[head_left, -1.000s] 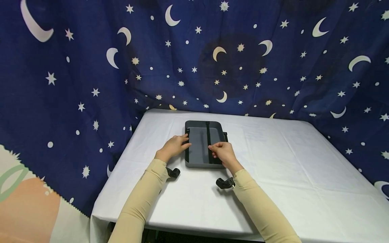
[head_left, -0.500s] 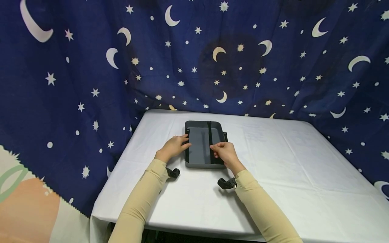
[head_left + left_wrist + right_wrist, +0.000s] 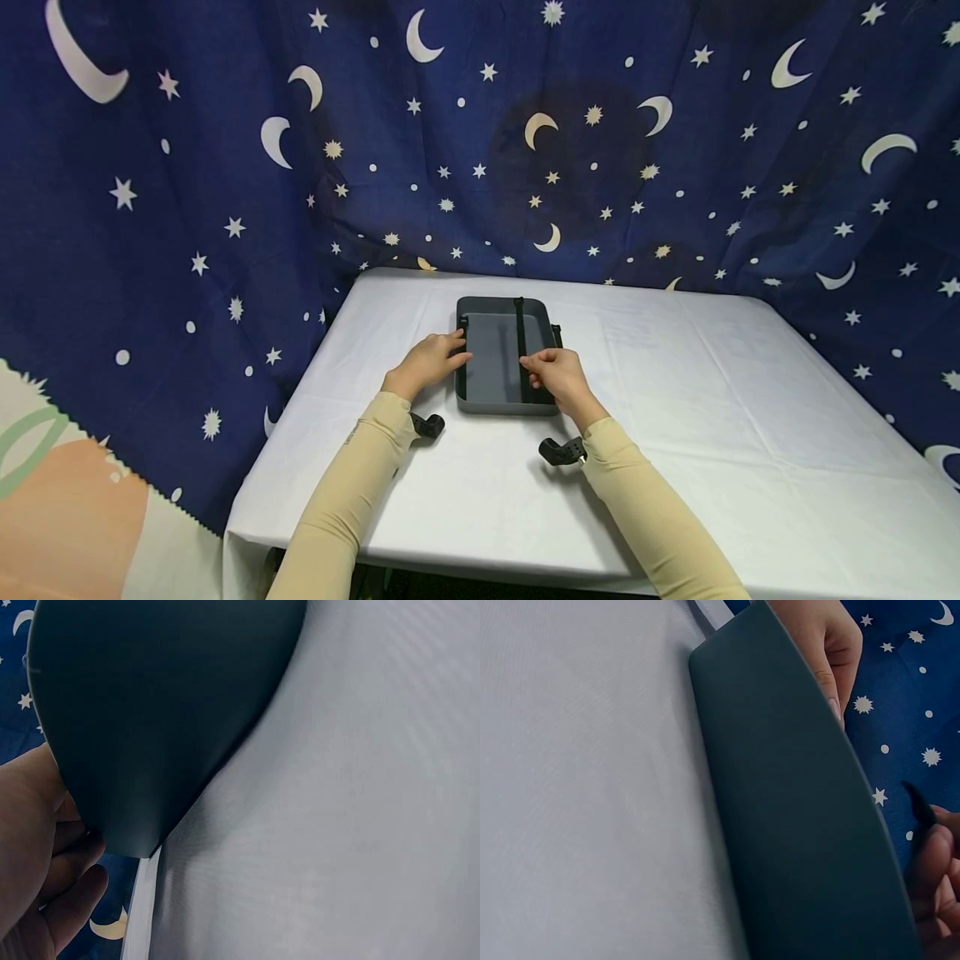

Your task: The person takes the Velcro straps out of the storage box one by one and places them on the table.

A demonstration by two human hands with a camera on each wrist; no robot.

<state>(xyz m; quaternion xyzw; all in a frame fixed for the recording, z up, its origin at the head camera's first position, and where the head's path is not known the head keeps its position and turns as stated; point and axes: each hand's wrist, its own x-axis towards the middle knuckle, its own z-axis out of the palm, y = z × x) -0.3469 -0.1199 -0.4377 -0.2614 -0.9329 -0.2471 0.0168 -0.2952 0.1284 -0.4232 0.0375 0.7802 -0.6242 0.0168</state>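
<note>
A shallow grey tray (image 3: 487,408) lies on the white-covered table. A narrow black strap (image 3: 521,325) runs lengthwise inside it, its far end up by the far wall. My right hand (image 3: 558,379) pinches this strap between thumb and fingers over the tray's right half; in the right wrist view a dark tip of the strap (image 3: 916,801) sticks out from the fingers. My left hand (image 3: 431,358) holds the tray's left wall, the thumb reaching over the rim. In the left wrist view its other fingers (image 3: 75,874) are curled beside the dark wall, which hides the thumb's tip.
Short black pieces show at the tray's left wall (image 3: 464,322) and right wall (image 3: 557,332). Black curved mounts (image 3: 429,427) sit on both wrists just above the white table (image 3: 750,417). A blue curtain (image 3: 480,208) with moons and stars hangs behind.
My right hand has shifted slightly to the right, and the strap's far end has moved right with it. The left hand and the tray have stayed in place.
</note>
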